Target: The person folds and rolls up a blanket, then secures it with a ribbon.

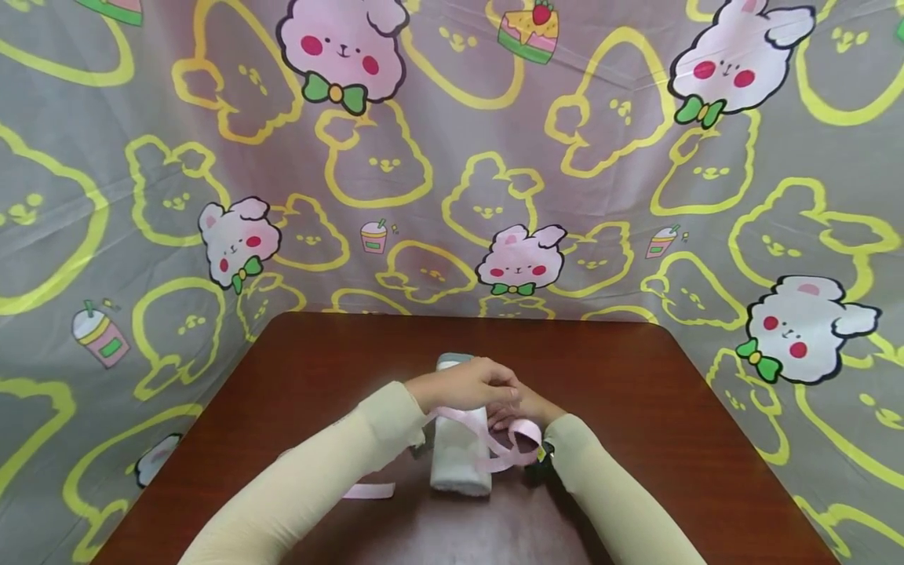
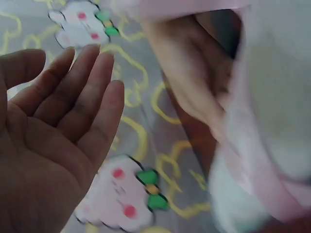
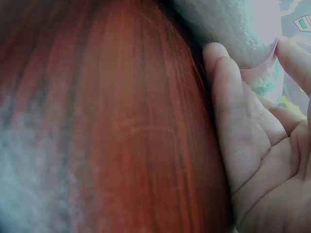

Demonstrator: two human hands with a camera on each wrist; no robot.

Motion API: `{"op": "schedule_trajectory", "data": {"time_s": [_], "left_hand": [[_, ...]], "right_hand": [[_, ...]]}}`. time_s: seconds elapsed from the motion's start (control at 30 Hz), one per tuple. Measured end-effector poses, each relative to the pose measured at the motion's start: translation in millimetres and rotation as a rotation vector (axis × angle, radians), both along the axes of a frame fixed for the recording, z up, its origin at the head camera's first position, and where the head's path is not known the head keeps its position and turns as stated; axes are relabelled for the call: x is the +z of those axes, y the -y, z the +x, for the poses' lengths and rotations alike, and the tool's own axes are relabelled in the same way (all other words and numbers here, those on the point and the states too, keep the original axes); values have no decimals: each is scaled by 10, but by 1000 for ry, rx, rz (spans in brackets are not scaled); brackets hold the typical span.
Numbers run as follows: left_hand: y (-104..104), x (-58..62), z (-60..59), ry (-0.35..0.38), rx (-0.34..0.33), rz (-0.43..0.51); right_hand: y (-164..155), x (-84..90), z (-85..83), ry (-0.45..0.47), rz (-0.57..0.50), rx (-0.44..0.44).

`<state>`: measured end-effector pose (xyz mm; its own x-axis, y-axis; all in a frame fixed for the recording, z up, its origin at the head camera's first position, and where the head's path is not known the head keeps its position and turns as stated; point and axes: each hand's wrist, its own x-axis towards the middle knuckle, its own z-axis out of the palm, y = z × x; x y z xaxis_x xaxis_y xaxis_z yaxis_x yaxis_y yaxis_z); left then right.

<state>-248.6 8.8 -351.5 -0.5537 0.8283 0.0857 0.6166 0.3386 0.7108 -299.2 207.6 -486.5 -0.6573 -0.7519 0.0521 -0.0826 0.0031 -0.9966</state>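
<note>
The patterned cloth (image 1: 452,157) is hanging behind and at both sides of the worktop (image 1: 636,408), so the room to move is mostly on the worktop itself, which is lying bare to the left, to the right and on the far side of the hands. The rolled towel (image 1: 459,455) is lying in the middle, nearer to the near edge, with its length running from near to far. The pink ribbon (image 1: 508,447) is crossing over the towel and is making a loop at its right side, while one tail is lying on the worktop at the near left.

The left hand (image 1: 466,383) is resting over the towel; its grip is relaxed, with straight fingers (image 2: 92,87) holding nothing. The right hand (image 1: 523,408) is touching the ribbon beside the towel, also with a loose, wide grip. I think the ribbon should be kept flat and tight while crossing, and the towel should be pressed lightly so it is not unrolling.
</note>
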Motion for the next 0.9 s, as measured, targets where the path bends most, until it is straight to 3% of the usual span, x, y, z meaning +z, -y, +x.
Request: {"op": "schedule_trajectory", "data": {"time_s": [0.07,0.13,0.23,0.37,0.6,0.73,0.9], "left_hand": [[110,-77,-83,-15,54,9],[253,-169,-160,-18,127,18],[500,-352,-235,-19,259,10],[784,-619,-222,29,399,-54],[988,-963,-170,116,461,-128],[1022,-1102,-182,190,518,-59],[1007,-1193,-169,441,584,131]], "right_hand": [[67,142,108,140,85,-121],[118,169,134,174,187,-226],[108,68,87,168,236,-269],[-11,-31,76,155,250,-254],[-118,-29,129,152,317,-207],[-61,-3,167,131,338,-127],[18,49,202,83,361,-63]]}}
